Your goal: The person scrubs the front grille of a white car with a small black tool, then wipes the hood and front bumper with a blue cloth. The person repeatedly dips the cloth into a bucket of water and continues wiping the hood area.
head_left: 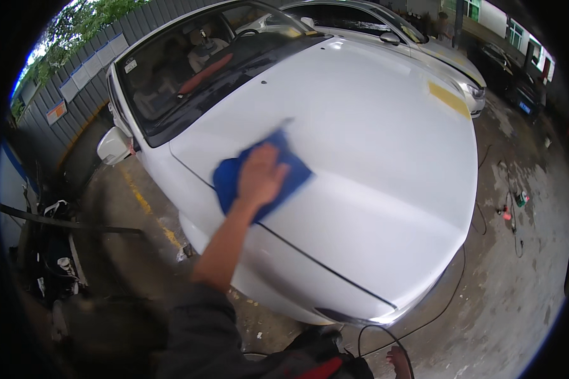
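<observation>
My left hand [262,174] presses a blue cloth [295,165] onto the white car hood [373,126], near the seam between hood and fender. The hand and cloth are slightly blurred, and the cloth spreads out on both sides of the fingers. My right hand [398,361] hangs low at the bottom edge, beside a looped black cable [385,328]. Only part of it shows, and whether it grips the cable cannot be made out. A strip of yellow tape or film [449,99] lies on the hood's far front edge.
The windshield [202,76] and white side mirror [114,146] are at the upper left. A second light-coloured car [360,28] stands close behind. Dark parts [50,265] are piled at the left. Cables and small items [507,213] lie on the concrete floor [487,303] at right.
</observation>
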Demonstrator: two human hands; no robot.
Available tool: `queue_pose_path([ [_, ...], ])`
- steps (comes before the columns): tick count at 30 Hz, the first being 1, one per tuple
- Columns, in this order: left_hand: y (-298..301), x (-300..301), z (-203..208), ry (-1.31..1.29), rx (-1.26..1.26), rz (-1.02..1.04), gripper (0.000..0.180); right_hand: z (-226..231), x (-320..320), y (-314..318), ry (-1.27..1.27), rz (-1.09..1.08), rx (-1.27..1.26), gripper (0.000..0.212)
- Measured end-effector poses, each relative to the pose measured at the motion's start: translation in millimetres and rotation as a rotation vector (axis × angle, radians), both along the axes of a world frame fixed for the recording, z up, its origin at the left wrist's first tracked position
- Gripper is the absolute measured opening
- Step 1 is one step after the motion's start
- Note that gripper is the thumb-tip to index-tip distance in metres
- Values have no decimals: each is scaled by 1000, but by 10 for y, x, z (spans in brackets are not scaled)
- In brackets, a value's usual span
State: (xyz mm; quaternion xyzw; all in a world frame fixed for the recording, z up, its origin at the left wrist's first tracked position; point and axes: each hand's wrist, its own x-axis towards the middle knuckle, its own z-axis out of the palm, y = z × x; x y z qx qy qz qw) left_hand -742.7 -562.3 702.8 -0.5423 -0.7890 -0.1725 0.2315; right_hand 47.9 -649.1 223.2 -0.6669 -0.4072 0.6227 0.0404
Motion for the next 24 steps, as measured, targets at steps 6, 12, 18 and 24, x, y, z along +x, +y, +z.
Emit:
queue_pose_path([
  [6, 75, -2186, 135, -210, -136, 626, 66, 633, 302, 155, -242, 181, 217, 34],
  [12, 1089, -2194, 443, -375, -280, 742, 71, 1157, 418, 162, -249, -6, 164, 46],
  [18, 2615, -938, 387, -189, -388, 296, 70, 1066, 630, 524, -181, 54, 217, 43],
  [24, 2861, 654, 199, -85, -409, 17, 68, 1175, 636, 1656, -233, 110, 359, 38],
])
